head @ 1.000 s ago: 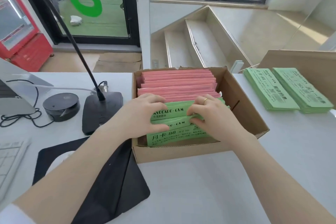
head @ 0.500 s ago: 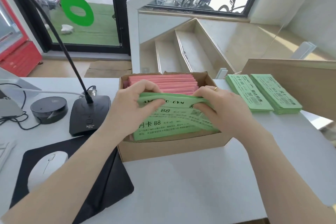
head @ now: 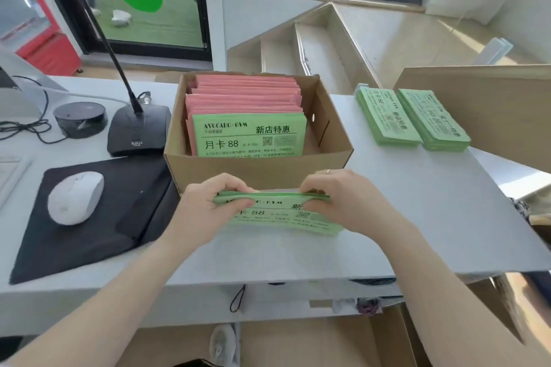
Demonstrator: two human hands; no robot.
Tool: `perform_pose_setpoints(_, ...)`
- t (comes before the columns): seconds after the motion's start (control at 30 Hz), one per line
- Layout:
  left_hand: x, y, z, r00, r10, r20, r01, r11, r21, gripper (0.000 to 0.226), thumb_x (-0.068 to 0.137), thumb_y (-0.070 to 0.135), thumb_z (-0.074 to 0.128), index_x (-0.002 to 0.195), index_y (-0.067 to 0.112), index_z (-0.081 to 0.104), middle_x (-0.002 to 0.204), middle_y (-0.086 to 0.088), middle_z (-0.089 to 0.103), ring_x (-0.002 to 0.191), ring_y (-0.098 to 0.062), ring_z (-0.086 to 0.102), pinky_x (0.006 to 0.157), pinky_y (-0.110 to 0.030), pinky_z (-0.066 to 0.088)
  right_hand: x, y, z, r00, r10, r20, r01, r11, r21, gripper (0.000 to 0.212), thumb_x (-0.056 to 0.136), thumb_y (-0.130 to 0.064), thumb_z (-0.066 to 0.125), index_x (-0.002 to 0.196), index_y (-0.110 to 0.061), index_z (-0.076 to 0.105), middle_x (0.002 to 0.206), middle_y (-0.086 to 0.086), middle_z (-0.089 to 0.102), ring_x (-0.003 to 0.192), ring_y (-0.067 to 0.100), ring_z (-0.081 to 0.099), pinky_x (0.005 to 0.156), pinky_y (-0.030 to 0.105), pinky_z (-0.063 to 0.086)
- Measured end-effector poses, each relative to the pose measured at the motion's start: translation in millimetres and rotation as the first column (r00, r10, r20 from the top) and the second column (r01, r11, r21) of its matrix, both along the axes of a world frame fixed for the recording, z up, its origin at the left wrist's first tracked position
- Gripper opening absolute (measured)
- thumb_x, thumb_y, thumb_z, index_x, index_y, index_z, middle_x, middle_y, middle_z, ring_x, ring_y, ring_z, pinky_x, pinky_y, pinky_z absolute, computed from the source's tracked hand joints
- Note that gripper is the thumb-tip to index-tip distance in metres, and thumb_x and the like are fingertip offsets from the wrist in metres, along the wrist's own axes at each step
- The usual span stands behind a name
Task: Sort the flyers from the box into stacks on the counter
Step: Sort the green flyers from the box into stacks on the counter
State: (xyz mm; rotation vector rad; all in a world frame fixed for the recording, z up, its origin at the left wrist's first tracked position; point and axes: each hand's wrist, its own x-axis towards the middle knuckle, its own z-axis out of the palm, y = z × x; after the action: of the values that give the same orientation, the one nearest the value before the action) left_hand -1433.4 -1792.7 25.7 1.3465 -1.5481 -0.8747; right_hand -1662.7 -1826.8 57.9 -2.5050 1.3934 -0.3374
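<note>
Because both hands pinch it at the top edge, the green bundle of flyers stands nearly upright on the tabletop, just in front of the box. The left hand grips the left end with fingers curled over the edge and the thumb in front; the right hand grips the right end in the same way.

I judge the bundle to be light but not stiff: thin paper sheets that bend easily and can slide on each other. A hold at one corner only would probably let the sheets fan out. It seems better to squeeze the whole thickness from two sides, or to support it from below with a flat palm.

More green flyers and pink flyers remain inside the box. Two green stacks lie on the tabletop well to the right, side by side.
</note>
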Motion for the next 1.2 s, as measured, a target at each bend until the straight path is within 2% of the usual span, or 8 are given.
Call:
perform_pose_setpoints(0.2, 5, 13, -24, 0.959, 0.136, -0.247, -0.111, 0.987, 0.113, 0.028, 0.075, -0.002, 0.07, 0.085, 0.021, 0.058, 0.084, 0.008, 0.061, 0.069, 0.001, 0.058, 0.067, -0.01, 0.045, -20, 12, -14, 0.968, -0.191, 0.164, 0.18, 0.98, 0.08, 0.008, 0.077, -0.02, 0.071, 0.079, -0.022, 0.064, 0.072, -0.012, 0.058, 0.074, 0.012, 0.055, 0.067, 0.027, 0.044)
perform_pose_setpoints(0.3, 10, 17, -33, 0.928, 0.141, -0.345, -0.092, 0.984, 0.155, 0.033, 0.076, 0.001, 0.07, 0.094, 0.026, 0.058, 0.101, -0.002, 0.059, 0.097, -0.019, 0.056, 0.091, -0.036, 0.046, -37, 21, -26, 0.673, -0.41, 0.616, 0.096, 0.874, 0.477, 0.021, 0.07, -0.007, 0.076, 0.082, -0.02, 0.064, 0.076, -0.006, 0.065, 0.076, 0.008, 0.061, 0.075, 0.021, 0.047)
perform_pose_setpoints(0.4, 6, 20, -36, 0.929, 0.065, -0.365, -0.006, 0.987, 0.16, 0.033, 0.076, 0.005, 0.07, 0.099, 0.027, 0.061, 0.109, -0.009, 0.064, 0.108, -0.027, 0.057, 0.099, -0.041, 0.043, -41, 28, -53, 0.387, -0.563, 0.73, -0.074, 0.771, 0.633, 0.034, 0.064, -0.012, 0.069, 0.097, -0.019, 0.061, 0.085, -0.004, 0.067, 0.083, 0.012, 0.062, 0.08, 0.023, 0.047)
perform_pose_setpoints(0.73, -13, 11, -31, 0.923, -0.016, -0.384, 0.059, 0.993, 0.102, 0.028, 0.09, -0.005, 0.048, 0.09, 0.022, 0.043, 0.092, 0.009, 0.053, 0.082, -0.003, 0.053, 0.081, -0.016, 0.044, -35, 25, -54, 0.319, -0.445, 0.837, -0.044, 0.875, 0.483, 0.033, 0.075, 0.012, 0.062, 0.07, -0.019, 0.071, 0.079, 0.001, 0.07, 0.079, 0.018, 0.064, 0.074, 0.026, 0.053)
perform_pose_setpoints(0.87, -15, 8, -52, 0.992, -0.037, -0.12, 0.054, 0.988, 0.147, 0.028, 0.094, 0.008, 0.046, 0.094, 0.034, 0.036, 0.092, 0.011, 0.059, 0.084, 0.001, 0.055, 0.082, -0.023, 0.042, -35, 28, -66, 0.387, -0.542, 0.746, 0.055, 0.821, 0.568, 0.025, 0.079, 0.012, 0.06, 0.077, -0.011, 0.067, 0.073, -0.008, 0.071, 0.073, 0.005, 0.065, 0.067, 0.015, 0.048)
perform_pose_setpoints(1.0, -18, -6, -34, 0.997, 0.013, 0.082, 0.0, 0.988, -0.154, 0.016, 0.09, 0.028, 0.051, 0.093, 0.033, 0.036, 0.085, 0.009, 0.059, 0.075, -0.005, 0.057, 0.065, -0.02, 0.043, -42, 20, -56, 0.293, -0.528, 0.797, 0.054, 0.841, 0.538, 0.023, 0.074, 0.003, 0.066, 0.075, -0.02, 0.072, 0.077, -0.007, 0.072, 0.077, 0.009, 0.066, 0.069, 0.019, 0.05)
perform_pose_setpoints(1.13, -23, -34, 5, 0.998, -0.025, 0.055, 0.042, 0.945, -0.324, 0.021, 0.084, 0.039, 0.047, 0.103, 0.032, 0.041, 0.091, -0.014, 0.062, 0.081, -0.036, 0.059, 0.073, -0.042, 0.052, -57, 2, -36, 0.235, -0.47, 0.851, 0.052, 0.88, 0.472, 0.035, 0.049, -0.038, 0.087, 0.079, -0.026, 0.072, 0.086, -0.001, 0.072, 0.087, 0.02, 0.065, 0.079, 0.031, 0.052)
perform_pose_setpoints(1.2, -28, -50, 23, 0.991, -0.085, 0.103, 0.12, 0.909, -0.4, 0.021, 0.087, 0.033, 0.047, 0.107, 0.029, 0.04, 0.094, -0.008, 0.063, 0.085, -0.025, 0.058, 0.078, -0.032, 0.047, -64, -4, -27, 0.239, -0.449, 0.861, 0.097, 0.893, 0.439, 0.03, 0.054, -0.035, 0.085, 0.08, -0.027, 0.072, 0.086, -0.002, 0.073, 0.086, 0.019, 0.065, 0.08, 0.034, 0.051)
